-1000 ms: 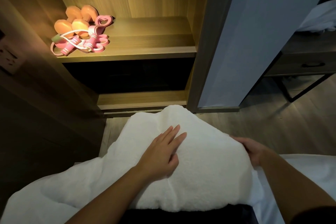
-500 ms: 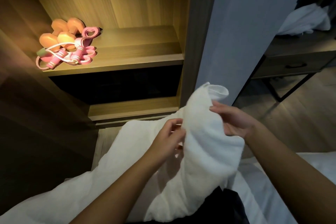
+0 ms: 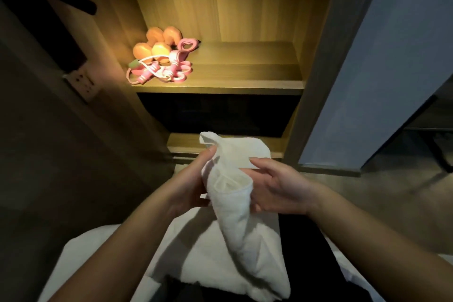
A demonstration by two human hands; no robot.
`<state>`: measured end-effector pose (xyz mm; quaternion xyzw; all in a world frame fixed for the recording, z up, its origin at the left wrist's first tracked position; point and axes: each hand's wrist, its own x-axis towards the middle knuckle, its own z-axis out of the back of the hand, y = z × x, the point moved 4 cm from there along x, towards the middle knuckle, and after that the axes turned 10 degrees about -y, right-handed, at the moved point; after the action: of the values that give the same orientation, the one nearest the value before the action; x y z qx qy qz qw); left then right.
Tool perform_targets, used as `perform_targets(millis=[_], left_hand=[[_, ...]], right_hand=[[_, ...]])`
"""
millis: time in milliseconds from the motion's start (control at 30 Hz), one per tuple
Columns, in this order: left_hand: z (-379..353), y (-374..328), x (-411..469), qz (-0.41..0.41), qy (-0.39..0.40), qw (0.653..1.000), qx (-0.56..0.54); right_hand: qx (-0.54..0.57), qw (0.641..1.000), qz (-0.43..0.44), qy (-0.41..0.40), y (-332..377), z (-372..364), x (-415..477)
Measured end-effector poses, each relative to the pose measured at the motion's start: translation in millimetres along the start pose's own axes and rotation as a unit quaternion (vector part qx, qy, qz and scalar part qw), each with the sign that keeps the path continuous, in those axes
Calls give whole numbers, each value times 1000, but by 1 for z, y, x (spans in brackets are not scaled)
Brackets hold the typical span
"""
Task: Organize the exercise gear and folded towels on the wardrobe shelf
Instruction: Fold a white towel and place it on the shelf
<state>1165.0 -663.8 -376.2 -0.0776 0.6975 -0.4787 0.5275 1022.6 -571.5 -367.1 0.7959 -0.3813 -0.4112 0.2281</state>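
Currently, my left hand (image 3: 193,179) grips the white terry towel (image 3: 232,206) from its left side. The thumb presses near the towel's raised top corner and the fingers curl round the bunched cloth lower down. My right hand (image 3: 277,189) lies against the towel's right side, palm turned left, with the index finger extended along the upper fold. The cloth covers the other fingertips, so I cannot tell whether they pinch it. Both forearms converge from the lower edge of the view, and the towel hangs between the hands, its lower part draped over my lap. The lit wooden wardrobe shelf (image 3: 245,73) is beyond the hands. At its left end are four rounded orange dumbbell heads (image 3: 157,44), with a tangle of pink exercise bands (image 3: 163,72) touching them in front.
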Motion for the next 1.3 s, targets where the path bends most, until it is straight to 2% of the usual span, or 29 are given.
perform_targets(millis=[67, 133, 167, 233, 300, 333, 400, 467, 500, 533, 600, 667, 700, 733, 833, 967, 1033, 1133, 1300], left_hand=[[18, 7, 4, 38, 1, 998, -40], [34, 16, 6, 68, 2, 996, -56], [43, 24, 7, 86, -16, 996, -33], [62, 43, 13, 112, -74, 988, 79], [80, 63, 21, 133, -130, 964, 187], [86, 71, 26, 141, -143, 959, 202], [92, 82, 30, 151, -145, 962, 173], [94, 89, 31, 155, -138, 969, 135], [94, 91, 31, 155, -129, 971, 128], [93, 93, 33, 150, -120, 971, 141], [89, 94, 36, 122, -123, 962, 211], [84, 94, 41, 88, -137, 955, 249], [81, 94, 43, 74, -142, 955, 250], [78, 95, 44, 64, -147, 956, 246], [72, 97, 45, 55, -165, 958, 230], [60, 94, 53, 30, -188, 932, 309], [58, 93, 56, 32, -192, 919, 342], [59, 94, 61, 28, -190, 918, 346], [58, 97, 65, -11, -233, 891, 390]], right_hand=[[-35, 999, -19, -9, -12, -11, 18], [-119, 992, -35, -28, -26, -22, 35], [-156, 986, -47, -31, -34, -29, 43], [-192, 979, -69, -29, -48, -40, 53], [-213, 973, -68, -49, -53, -45, 59], [-235, 968, -65, -55, -52, -43, 62], [-284, 955, -41, -70, -45, -34, 66], [-333, 935, 6, -117, -32, -18, 69], [-371, 915, 38, -152, -23, -8, 71], [-427, 880, 76, -193, -14, 4, 75], [-556, 775, 136, -268, 2, 31, 90], [-647, 683, 126, -314, 11, 55, 108], [-673, 657, 99, -326, 12, 66, 117], [-683, 649, 68, -328, 11, 77, 125], [-666, 675, -1, -319, 9, 102, 140], [-556, 748, -91, -350, 12, 132, 137], [-561, 756, -142, -305, 15, 138, 135], [-586, 749, -168, -259, 22, 142, 133], [-560, 771, -167, -252, 23, 149, 119]])
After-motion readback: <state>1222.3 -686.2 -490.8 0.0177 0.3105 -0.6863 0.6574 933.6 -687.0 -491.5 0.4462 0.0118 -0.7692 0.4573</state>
